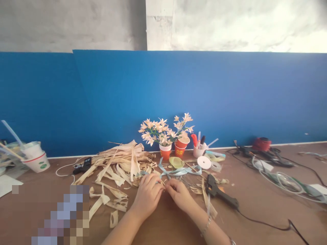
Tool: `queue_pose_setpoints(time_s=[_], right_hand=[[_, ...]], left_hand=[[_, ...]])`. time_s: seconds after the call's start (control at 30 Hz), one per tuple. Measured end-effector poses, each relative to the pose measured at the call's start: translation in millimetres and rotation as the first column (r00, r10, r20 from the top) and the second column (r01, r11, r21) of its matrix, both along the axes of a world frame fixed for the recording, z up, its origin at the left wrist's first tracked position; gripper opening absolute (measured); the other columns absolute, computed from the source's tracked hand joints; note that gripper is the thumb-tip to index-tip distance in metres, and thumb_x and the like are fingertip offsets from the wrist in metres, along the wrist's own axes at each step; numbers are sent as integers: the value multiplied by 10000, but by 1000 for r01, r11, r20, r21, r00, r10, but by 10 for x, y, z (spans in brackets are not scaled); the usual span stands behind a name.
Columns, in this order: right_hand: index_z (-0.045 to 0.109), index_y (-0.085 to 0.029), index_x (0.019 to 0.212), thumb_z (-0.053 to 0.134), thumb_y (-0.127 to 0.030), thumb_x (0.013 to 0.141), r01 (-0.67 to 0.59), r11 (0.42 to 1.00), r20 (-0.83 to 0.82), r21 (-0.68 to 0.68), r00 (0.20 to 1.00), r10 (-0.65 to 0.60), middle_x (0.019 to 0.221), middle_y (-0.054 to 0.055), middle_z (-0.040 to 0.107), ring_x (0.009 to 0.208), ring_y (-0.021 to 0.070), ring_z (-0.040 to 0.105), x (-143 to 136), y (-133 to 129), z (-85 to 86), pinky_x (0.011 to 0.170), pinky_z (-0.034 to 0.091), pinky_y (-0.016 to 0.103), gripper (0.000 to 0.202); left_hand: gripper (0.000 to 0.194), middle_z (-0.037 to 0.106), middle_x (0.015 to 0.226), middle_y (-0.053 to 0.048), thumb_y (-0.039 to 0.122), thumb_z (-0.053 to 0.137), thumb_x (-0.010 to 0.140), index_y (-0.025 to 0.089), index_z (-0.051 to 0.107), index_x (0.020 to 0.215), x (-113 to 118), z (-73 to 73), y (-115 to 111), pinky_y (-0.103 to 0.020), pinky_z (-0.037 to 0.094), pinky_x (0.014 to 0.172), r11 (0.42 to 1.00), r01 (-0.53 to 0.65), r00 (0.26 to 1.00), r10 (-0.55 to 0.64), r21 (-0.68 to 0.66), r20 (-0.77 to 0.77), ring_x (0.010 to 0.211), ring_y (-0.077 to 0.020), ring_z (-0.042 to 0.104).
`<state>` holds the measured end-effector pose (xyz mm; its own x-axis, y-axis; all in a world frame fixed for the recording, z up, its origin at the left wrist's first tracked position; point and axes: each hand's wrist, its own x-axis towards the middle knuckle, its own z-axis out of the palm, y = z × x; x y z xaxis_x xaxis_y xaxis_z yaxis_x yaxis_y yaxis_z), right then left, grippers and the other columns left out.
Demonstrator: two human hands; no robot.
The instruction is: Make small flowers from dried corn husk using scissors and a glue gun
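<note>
My left hand (150, 191) and my right hand (180, 194) meet above the near middle of the table, fingers closed and fingertips almost together. Between them a small pale strip (162, 184), which looks like dried corn husk, is pinched; the fingers hide most of it. Just beyond lie a light blue ribbon (190, 171) and some thin wires (182, 179). A heap of dried corn husks (122, 158) spreads to the left of my left hand. To the right of my right hand rests a black glue gun (221, 193).
Paper cups with pale husk flowers (165, 131) stand by the blue partition (178, 88). Beside them are a pen cup (198, 151), a yellow-green dish (176, 162) and a white disc (204, 162). Cables (278, 183) lie right; a white cup (37, 162) stands left.
</note>
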<state>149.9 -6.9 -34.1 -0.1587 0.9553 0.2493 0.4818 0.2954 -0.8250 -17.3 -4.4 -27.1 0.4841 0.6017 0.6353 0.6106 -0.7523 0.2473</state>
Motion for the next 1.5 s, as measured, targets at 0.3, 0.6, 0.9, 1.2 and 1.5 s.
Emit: queue_pose_setpoints(time_s=[0.3, 0.6, 0.9, 1.2, 1.5], right_hand=[[601, -191, 802, 486, -121, 787, -51, 958, 145, 281, 989, 11, 810, 43, 599, 811, 185, 553, 3, -71, 55, 738, 437, 287, 136], [558, -189, 739, 477, -89, 815, -64, 936, 294, 346, 955, -43, 758, 36, 590, 745, 174, 545, 16, -49, 22, 666, 422, 257, 150], [524, -192, 661, 494, -102, 749, 108, 901, 316, 420, 914, -256, 673, 20, 563, 665, 162, 525, -149, -99, 29, 609, 393, 243, 129], [560, -185, 706, 471, -93, 752, 287, 878, 246, 383, 884, -397, 735, 45, 593, 739, 188, 563, 3, -5, 4, 687, 439, 282, 136], [623, -198, 796, 489, -107, 808, 5, 911, 146, 412, 987, -72, 868, 67, 617, 835, 198, 561, -23, -5, -15, 757, 456, 333, 162]], left_hand=[[142, 604, 904, -42, 92, 499, 811, 206, 579, 785, 22, -35, 11, -387, 418, 838, 992, -41, 991, 55, -117, 121, 936, -213, 522], [114, 598, 857, -40, 115, 511, 790, 209, 566, 757, 50, -23, 4, -364, 422, 774, 977, -78, 993, 94, -196, 75, 874, -215, 540], [158, 557, 655, 5, 100, 485, 763, 204, 490, 643, 122, -11, -23, -345, 372, 754, 967, -206, 973, 218, -152, 73, 690, -175, 541], [169, 535, 593, 21, 103, 481, 757, 200, 491, 619, 77, -3, 10, -345, 369, 731, 938, -293, 949, 309, -183, 62, 642, -173, 537], [148, 600, 704, -3, 142, 467, 805, 220, 561, 722, 66, -20, 10, -371, 382, 783, 964, -193, 980, 199, -181, 17, 725, -192, 555]])
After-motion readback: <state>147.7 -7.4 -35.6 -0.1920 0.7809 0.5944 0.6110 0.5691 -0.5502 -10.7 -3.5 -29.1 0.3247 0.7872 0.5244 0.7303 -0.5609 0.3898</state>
